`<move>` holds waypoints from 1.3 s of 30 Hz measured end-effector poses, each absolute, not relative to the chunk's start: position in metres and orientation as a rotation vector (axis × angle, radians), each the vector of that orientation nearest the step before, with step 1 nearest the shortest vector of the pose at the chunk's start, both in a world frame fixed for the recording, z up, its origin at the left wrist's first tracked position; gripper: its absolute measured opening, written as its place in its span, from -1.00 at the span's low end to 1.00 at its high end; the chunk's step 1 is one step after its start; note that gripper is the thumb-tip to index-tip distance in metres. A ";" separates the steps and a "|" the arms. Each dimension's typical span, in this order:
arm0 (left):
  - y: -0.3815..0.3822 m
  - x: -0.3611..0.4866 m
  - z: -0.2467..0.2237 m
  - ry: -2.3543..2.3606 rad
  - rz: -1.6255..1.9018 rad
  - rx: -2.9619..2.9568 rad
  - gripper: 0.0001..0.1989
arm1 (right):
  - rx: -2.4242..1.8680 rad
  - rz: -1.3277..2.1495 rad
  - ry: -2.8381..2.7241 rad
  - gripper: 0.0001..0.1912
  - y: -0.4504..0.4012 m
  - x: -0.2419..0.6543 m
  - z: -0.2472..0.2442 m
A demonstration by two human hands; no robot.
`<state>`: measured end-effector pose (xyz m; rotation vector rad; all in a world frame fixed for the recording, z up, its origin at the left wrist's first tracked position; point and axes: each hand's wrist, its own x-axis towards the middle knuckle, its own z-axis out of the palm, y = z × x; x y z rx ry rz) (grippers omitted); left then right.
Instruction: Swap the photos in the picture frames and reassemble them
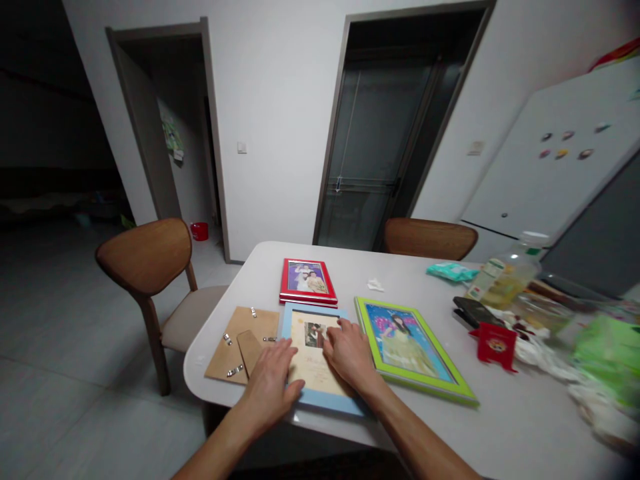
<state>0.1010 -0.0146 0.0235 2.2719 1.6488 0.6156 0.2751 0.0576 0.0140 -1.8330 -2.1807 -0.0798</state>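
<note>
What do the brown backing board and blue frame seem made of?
Backing board: probably fibreboard, matte, judging by its flat, plain brown face. Its clips: likely shiny metal, given silvery glints. Blue frame: painted wood or plastic, smooth, evenly coloured; the look leaves it open.

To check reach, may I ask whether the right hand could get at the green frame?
Probably yes: the right hand, on the blue frame, is beside the green frame, with nothing visible between.

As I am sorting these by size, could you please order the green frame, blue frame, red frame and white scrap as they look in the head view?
1-2. Green frame and blue frame: too close to rank, blue partly covered
3. Red frame
4. White scrap
</note>
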 end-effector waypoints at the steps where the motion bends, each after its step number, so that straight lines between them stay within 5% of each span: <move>1: -0.016 0.087 0.022 1.694 0.630 2.261 -0.51 | -1.785 -0.038 -2.182 -0.71 0.054 0.269 0.015; 8: -0.033 -0.002 -0.004 2.058 0.483 2.118 -0.40 | -1.289 0.245 -2.409 -0.64 0.016 0.195 0.025; 16: -0.044 -0.010 -0.018 1.990 0.722 2.263 -0.48 | -1.257 0.515 -2.344 -0.53 0.016 0.155 0.024; 23: -0.033 0.008 0.021 1.871 0.996 2.431 -0.51 | -1.069 0.594 -2.195 -0.63 0.012 0.198 0.065; 39: -0.009 0.118 0.011 1.557 0.586 2.378 -0.69 | -1.413 0.555 -2.202 -0.67 0.013 0.301 0.030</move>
